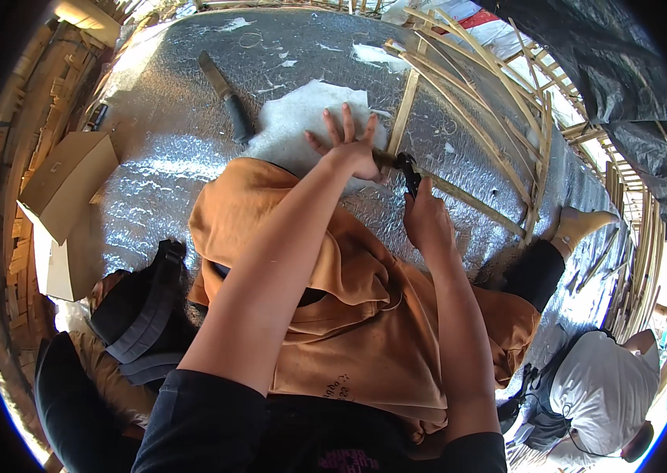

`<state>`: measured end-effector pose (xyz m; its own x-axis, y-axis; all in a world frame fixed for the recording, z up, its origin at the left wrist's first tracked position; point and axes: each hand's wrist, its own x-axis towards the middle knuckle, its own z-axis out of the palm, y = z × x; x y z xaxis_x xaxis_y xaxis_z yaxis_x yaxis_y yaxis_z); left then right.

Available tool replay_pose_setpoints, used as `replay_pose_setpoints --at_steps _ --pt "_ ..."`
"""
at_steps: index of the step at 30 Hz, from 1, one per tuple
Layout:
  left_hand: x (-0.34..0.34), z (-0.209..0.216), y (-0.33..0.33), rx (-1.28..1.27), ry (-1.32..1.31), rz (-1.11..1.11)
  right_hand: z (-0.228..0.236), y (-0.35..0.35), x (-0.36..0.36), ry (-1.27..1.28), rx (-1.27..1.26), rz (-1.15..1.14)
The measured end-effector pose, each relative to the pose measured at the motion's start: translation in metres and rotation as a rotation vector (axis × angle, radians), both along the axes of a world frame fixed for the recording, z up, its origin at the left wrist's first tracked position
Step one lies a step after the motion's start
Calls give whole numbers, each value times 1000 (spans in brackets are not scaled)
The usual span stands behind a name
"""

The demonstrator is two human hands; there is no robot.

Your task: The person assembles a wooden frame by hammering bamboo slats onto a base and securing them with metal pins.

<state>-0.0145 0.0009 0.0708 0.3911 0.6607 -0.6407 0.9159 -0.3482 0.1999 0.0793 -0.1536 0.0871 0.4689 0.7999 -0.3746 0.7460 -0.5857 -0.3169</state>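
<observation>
Spreads the fingers of the bare left hand [353,154] wide over a ragged, whitish, translucent sheet [290,114], with the thumb close to the left near corner of a frame of thin, tan bamboo strips [467,195]; cannot tell whether pressing on it. Curls the fingers of the right hand [430,223] closed around a short black tool [411,175], its kind unclear, at the frame's near side, just right of that corner. Should handle as light and springy, stiff along each strip but weak at the joints, perhaps splintery at cut edges; best taken beside a corner, not mid-strip.

Beneath, a crinkled silver foil mat [164,146], shiny and probably slick. Farther left on it, a knife with a dark blade and black handle [237,118]; at far left, a tan cardboard box [69,185] near a brown woven bamboo wall [45,102]. Across the lap, a rust-brown cloth [349,347]. At right, a black plastic sheet [625,75] on the far side and, nearer, another person in a white shirt [605,386].
</observation>
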Motion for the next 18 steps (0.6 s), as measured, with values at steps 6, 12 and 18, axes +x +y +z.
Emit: replay_pose_setpoints --at_steps 6,12,18 --pt "2 -26 12 232 -452 452 -1 0 -5 28 -42 -56" --pt "3 -75 5 814 -345 167 -6 -4 -8 7 18 -36" --pt "11 -79 6 783 -279 254 -17 -10 -4 52 36 -47"
